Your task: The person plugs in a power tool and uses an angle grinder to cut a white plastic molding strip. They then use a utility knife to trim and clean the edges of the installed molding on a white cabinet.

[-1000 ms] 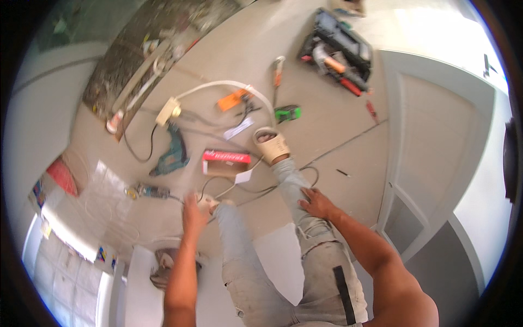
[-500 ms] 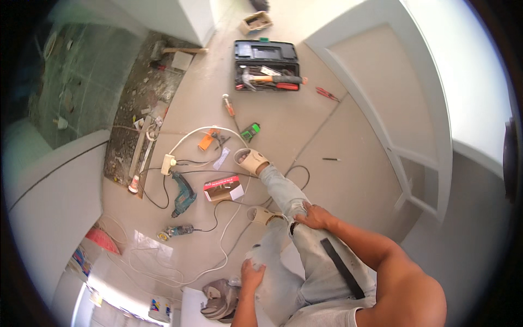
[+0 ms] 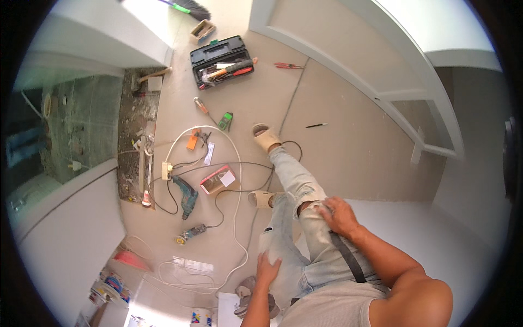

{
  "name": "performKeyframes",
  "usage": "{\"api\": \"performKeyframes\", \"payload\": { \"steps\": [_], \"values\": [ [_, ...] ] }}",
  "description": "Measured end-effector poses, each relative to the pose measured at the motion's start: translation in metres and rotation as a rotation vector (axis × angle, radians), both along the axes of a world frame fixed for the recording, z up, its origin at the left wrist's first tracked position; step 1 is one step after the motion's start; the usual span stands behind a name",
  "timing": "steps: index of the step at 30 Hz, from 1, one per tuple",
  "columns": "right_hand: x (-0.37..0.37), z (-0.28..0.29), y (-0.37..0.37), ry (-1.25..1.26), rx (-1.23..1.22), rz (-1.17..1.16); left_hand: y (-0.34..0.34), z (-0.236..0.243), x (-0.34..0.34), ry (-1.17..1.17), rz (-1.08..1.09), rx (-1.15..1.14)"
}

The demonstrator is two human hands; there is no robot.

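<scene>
My right hand (image 3: 338, 217) rests just above the right knee of my torn, pale jeans (image 3: 297, 180), fingers apart and slightly bent. My left hand (image 3: 268, 267) lies open against my left thigh. Both feet wear beige slides (image 3: 267, 140). Left of my legs are a teal drill (image 3: 188, 196), an angle grinder (image 3: 190, 234), an open red-and-white box (image 3: 216, 180) and a cream power adapter (image 3: 166, 171) among tangled cords. Farther forward lie a green device (image 3: 225, 120), an orange item (image 3: 193, 139), a screwdriver (image 3: 201, 105) and a black pen-like object (image 3: 316, 125).
An open black toolbox (image 3: 218, 54), red pliers (image 3: 289, 66) and a broom (image 3: 196, 11) are ahead. A white panelled door (image 3: 343, 43) stands at right. A rubble-strewn strip (image 3: 131, 103) runs along the left, beside glass (image 3: 71, 120). Paint containers (image 3: 111, 286) sit lower left.
My view has swung, shifting the floor items. My left hand has moved from near the lower left leg up to the thigh; my right hand has slid up the right leg.
</scene>
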State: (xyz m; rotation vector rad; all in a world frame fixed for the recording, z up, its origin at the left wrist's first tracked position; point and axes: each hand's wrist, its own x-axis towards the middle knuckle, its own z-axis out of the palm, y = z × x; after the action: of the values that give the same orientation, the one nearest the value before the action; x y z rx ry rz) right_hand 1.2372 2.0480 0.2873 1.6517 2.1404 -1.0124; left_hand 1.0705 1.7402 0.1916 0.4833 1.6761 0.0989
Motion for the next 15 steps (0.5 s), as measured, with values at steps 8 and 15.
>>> {"api": "performKeyframes", "payload": {
  "steps": [8, 15],
  "values": [
    [0.104, -0.039, 0.003, -0.027, -0.064, -0.203, 0.089, 0.010, -0.026, 0.034, -0.316, -0.121],
    [0.148, -0.129, 0.082, 0.213, -0.352, -0.902, 0.235, 0.018, -0.044, 0.253, -0.618, -0.274]
  ]
}}
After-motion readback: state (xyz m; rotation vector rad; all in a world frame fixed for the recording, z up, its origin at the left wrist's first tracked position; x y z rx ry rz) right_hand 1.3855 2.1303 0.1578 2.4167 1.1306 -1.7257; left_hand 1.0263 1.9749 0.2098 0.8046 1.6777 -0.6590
